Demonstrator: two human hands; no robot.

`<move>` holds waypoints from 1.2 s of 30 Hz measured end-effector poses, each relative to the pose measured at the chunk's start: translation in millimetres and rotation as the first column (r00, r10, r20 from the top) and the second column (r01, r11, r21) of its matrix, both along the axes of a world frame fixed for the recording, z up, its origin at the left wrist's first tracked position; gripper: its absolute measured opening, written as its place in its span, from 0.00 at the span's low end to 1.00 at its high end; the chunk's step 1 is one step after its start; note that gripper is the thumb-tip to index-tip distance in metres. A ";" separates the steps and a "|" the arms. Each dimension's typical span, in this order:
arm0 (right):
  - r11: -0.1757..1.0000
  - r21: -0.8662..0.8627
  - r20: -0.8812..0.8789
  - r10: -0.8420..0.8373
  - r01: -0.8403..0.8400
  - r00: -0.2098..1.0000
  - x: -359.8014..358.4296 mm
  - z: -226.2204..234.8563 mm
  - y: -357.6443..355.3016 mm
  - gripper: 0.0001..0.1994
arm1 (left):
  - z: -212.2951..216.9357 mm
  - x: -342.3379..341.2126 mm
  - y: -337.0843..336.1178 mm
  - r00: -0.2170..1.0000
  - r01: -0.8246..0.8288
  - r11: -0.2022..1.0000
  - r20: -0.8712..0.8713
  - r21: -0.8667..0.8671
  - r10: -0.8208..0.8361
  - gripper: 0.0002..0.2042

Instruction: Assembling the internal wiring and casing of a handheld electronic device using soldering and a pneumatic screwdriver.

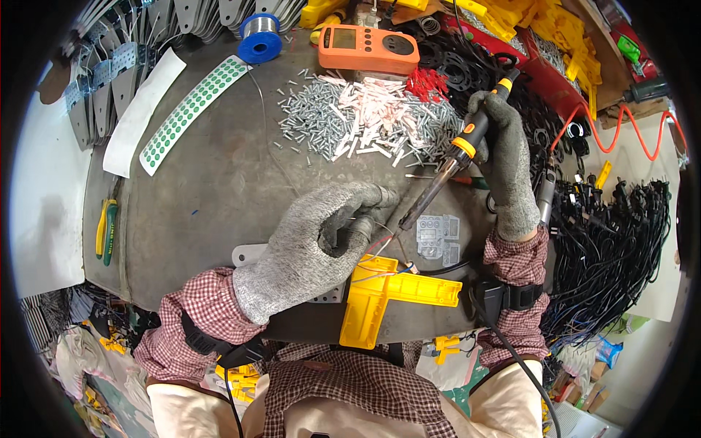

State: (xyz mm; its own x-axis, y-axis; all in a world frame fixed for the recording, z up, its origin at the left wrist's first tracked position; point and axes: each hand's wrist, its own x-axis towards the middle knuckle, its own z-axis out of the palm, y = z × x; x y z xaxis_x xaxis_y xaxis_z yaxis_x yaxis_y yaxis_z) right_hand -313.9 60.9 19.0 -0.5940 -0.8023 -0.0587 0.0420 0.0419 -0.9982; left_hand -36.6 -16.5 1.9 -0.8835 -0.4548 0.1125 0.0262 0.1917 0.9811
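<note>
My right hand [509, 150], in a grey glove, is wrapped round a soldering iron [465, 142] with a black and orange handle. The iron slants down to the left, its tip by some thin wires [383, 248]. Fingers and thumb of my gloved left hand [314, 226] pinch together just left of that tip, with a fine solder strand [374, 221] between them. Below lies a yellow plastic housing [372, 296], T-shaped, with the wires and a small connector over it. Part of a grey metal plate [250, 254] shows under my left hand.
Screws [314, 120] and white plastic pieces [380, 109] lie heaped beyond my hands, below an orange multimeter [367, 50]. A blue solder spool [261, 40], a green-dotted sticker strip [193, 113] and pliers [106, 232] are at left. Black cables [606, 255] crowd the right.
</note>
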 end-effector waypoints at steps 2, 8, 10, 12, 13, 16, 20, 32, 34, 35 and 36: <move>1.000 -0.004 -0.004 -0.006 0.006 1.000 0.5 -0.6 -0.9 0.16 | -0.7 -0.1 0.4 1.000 -0.004 1.000 0.006 -0.006 0.004 0.14; 1.000 0.026 -0.020 -0.018 0.018 1.000 1.9 3.2 1.5 0.16 | -8.1 -2.6 0.8 1.000 -0.008 0.997 -0.029 -0.074 0.006 0.14; 1.000 0.019 -0.015 -0.023 0.024 1.000 3.8 2.9 1.0 0.16 | -10.0 -3.2 0.5 1.000 -0.011 0.989 -0.030 -0.147 0.006 0.14; 0.999 0.012 -0.010 -0.029 0.029 1.000 5.4 3.2 0.5 0.16 | -10.5 -3.9 1.3 0.999 -0.028 0.970 -0.021 -0.241 0.024 0.15; 0.999 0.026 -0.012 -0.043 0.043 0.999 6.0 3.7 0.5 0.16 | -9.8 -3.5 1.2 0.999 -0.029 0.970 -0.020 -0.241 0.024 0.15; 0.998 0.041 -0.021 -0.041 0.042 0.999 1.2 5.0 2.4 0.15 | -7.9 -1.5 1.2 1.000 0.008 0.960 0.029 -0.280 0.000 0.17; 0.996 -0.062 -0.014 -0.069 0.068 0.998 -9.8 7.5 11.5 0.15 | -4.6 5.5 7.1 0.987 -0.098 0.993 -0.131 -0.073 0.088 0.19; 0.995 -0.101 0.142 0.037 -0.023 0.989 21.4 8.6 24.9 0.16 | 12.2 18.0 29.4 0.994 -0.092 0.841 -0.106 -0.533 0.041 0.22; 0.996 -0.090 0.130 0.035 -0.024 0.991 28.4 9.6 22.9 0.15 | 13.2 18.6 28.5 0.998 -0.049 0.852 -0.048 -0.522 0.028 0.21; 0.998 -0.061 0.126 0.018 -0.011 0.992 29.6 9.2 22.2 0.16 | 12.0 18.5 28.4 0.998 -0.051 0.861 -0.052 -0.507 0.029 0.21; 0.999 -0.031 0.119 -0.003 0.007 0.993 29.7 9.5 22.9 0.16 | 11.6 17.8 28.8 0.998 -0.051 0.870 -0.058 -0.490 0.026 0.21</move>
State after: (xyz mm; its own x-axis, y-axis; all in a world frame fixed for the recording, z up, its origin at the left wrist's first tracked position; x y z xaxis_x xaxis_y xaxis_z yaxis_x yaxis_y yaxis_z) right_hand -284.2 83.8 28.5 -0.5881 -0.8021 -0.1040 0.1609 0.0100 -0.9869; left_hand -18.8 12.3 13.5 -0.8540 -0.3636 0.3722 0.0535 0.6502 0.7579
